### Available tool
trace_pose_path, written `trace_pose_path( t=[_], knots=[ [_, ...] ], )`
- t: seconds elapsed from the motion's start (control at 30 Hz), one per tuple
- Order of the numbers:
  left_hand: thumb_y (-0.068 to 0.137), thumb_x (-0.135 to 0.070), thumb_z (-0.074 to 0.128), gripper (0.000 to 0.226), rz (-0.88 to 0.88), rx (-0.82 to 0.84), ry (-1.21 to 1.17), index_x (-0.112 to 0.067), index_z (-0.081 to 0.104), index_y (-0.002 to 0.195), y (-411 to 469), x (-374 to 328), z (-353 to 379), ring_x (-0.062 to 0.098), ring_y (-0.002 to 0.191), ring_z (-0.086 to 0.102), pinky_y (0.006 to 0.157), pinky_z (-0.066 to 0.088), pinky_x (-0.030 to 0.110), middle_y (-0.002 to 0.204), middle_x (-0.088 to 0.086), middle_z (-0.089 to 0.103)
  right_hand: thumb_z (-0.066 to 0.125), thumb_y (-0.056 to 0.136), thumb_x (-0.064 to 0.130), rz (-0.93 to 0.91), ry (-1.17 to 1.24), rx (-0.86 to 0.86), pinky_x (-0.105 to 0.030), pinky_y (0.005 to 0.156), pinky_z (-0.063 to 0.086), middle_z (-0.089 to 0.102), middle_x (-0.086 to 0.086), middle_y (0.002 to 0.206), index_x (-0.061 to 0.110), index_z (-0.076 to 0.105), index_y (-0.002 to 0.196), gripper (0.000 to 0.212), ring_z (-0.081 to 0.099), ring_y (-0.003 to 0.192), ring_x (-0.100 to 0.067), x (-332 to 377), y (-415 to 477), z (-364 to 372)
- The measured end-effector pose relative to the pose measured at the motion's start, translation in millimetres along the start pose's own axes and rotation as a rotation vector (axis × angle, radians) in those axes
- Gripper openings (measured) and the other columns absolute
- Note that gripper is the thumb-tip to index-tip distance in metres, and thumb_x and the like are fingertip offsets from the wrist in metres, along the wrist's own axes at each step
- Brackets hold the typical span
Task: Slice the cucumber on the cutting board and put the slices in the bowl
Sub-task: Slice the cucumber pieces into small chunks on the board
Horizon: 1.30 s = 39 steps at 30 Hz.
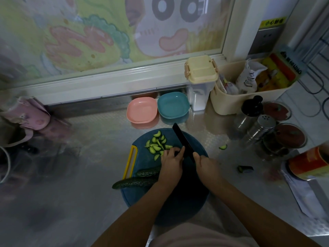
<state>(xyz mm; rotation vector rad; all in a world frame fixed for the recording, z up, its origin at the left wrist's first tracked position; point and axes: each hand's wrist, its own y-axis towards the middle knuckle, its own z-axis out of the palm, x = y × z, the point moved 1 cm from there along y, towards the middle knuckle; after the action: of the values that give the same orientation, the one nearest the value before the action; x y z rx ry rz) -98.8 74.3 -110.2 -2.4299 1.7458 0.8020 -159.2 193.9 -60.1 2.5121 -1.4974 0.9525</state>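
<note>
A round dark blue cutting board [178,207] with a yellow handle lies on the steel counter. Several pale green cucumber slices [156,144] are piled at its far left. Two long dark cucumber pieces [135,181] lie across its left edge. My right hand [207,166] grips the handle of a black knife [183,139], whose blade points away toward the bowls. My left hand [171,160] has its fingers curled down on a cucumber piece beside the blade, and the piece is mostly hidden under them. A pink bowl [141,110] and a teal bowl [173,105] stand empty behind the board.
A stray slice [223,147] and a cucumber end [245,169] lie on the counter right of the board. Shakers and jars [261,129], an orange can [308,163], a cream basket [231,100] and a lidded container [201,81] crowd the right. A pink object [30,114] sits left.
</note>
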Motion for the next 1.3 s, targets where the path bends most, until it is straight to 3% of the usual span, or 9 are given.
trace_pose_path(
  t=[0.1, 0.37, 0.43, 0.57, 0.7, 0.97, 1.1, 1.3],
  knots=[
    [0.078, -0.005, 0.057, 0.043, -0.016, 0.026, -0.002, -0.011, 0.062, 0.120, -1, -2, -4, 0.023, 0.082, 0.047, 0.070, 0.045, 0.035, 0.100, 0.006, 0.060, 0.017, 0.102, 0.033, 0.033, 0.025, 0.045, -0.026, 0.060, 0.030, 0.054, -0.008, 0.076, 0.008, 0.050, 0.079, 0.048, 0.050, 0.067, -0.021, -7, 2, 5],
    [0.085, -0.005, 0.059, 0.037, -0.080, 0.087, -0.046, -0.012, 0.060, 0.121, 0, -10, -11, 0.028, 0.089, 0.051, 0.079, 0.043, 0.040, 0.107, 0.008, 0.061, 0.017, 0.101, 0.036, 0.051, 0.059, 0.060, -0.026, 0.062, 0.032, 0.042, 0.004, 0.060, 0.017, 0.040, 0.062, 0.049, 0.051, 0.069, -0.021, -10, -4, 0],
    [0.087, -0.006, 0.056, 0.037, -0.083, 0.093, -0.047, -0.013, 0.059, 0.123, 0, -10, -12, 0.028, 0.090, 0.049, 0.080, 0.040, 0.038, 0.109, 0.007, 0.060, 0.018, 0.101, 0.038, 0.054, 0.093, 0.049, -0.027, 0.062, 0.032, 0.043, 0.003, 0.061, 0.015, 0.042, 0.063, 0.050, 0.051, 0.070, -0.023, -10, -7, -5],
    [0.090, -0.007, 0.054, 0.037, -0.086, 0.095, -0.052, -0.014, 0.057, 0.126, 0, -11, -13, 0.028, 0.094, 0.047, 0.082, 0.037, 0.036, 0.113, 0.007, 0.059, 0.017, 0.103, 0.031, 0.012, 0.082, 0.014, -0.031, 0.066, 0.038, 0.058, -0.011, 0.080, 0.005, 0.053, 0.088, 0.047, 0.056, 0.079, -0.028, -2, -10, -15],
    [0.091, -0.009, 0.052, 0.036, -0.093, 0.112, -0.069, -0.014, 0.055, 0.127, 0, -11, -15, 0.026, 0.097, 0.046, 0.087, 0.038, 0.038, 0.115, 0.006, 0.058, 0.018, 0.101, 0.038, 0.025, 0.049, 0.028, -0.026, 0.062, 0.030, 0.042, 0.003, 0.060, 0.017, 0.038, 0.062, 0.049, 0.049, 0.068, -0.020, -3, -8, -9],
    [0.091, -0.008, 0.054, 0.037, -0.095, 0.105, -0.082, -0.014, 0.056, 0.127, -1, -13, -17, 0.026, 0.097, 0.046, 0.087, 0.036, 0.034, 0.115, 0.007, 0.058, 0.018, 0.101, 0.038, 0.038, 0.070, 0.034, -0.026, 0.062, 0.033, 0.049, -0.002, 0.066, 0.012, 0.045, 0.068, 0.050, 0.054, 0.072, -0.023, -4, -10, -7],
    [0.090, -0.006, 0.054, 0.037, -0.100, 0.104, -0.090, -0.012, 0.057, 0.126, 0, -12, -16, 0.027, 0.097, 0.047, 0.086, 0.036, 0.035, 0.114, 0.009, 0.059, 0.018, 0.102, 0.036, 0.025, 0.064, 0.042, -0.029, 0.065, 0.037, 0.052, -0.006, 0.071, 0.005, 0.051, 0.085, 0.048, 0.057, 0.077, -0.028, -2, -11, -7],
    [0.087, -0.006, 0.056, 0.036, -0.105, 0.097, -0.095, -0.011, 0.059, 0.123, 1, -10, -13, 0.028, 0.093, 0.049, 0.084, 0.039, 0.037, 0.109, 0.009, 0.060, 0.017, 0.102, 0.035, 0.029, 0.030, 0.066, -0.022, 0.048, 0.026, 0.042, 0.003, 0.060, 0.014, 0.041, 0.066, 0.048, 0.041, 0.053, -0.012, 3, -5, -3]
  ],
)
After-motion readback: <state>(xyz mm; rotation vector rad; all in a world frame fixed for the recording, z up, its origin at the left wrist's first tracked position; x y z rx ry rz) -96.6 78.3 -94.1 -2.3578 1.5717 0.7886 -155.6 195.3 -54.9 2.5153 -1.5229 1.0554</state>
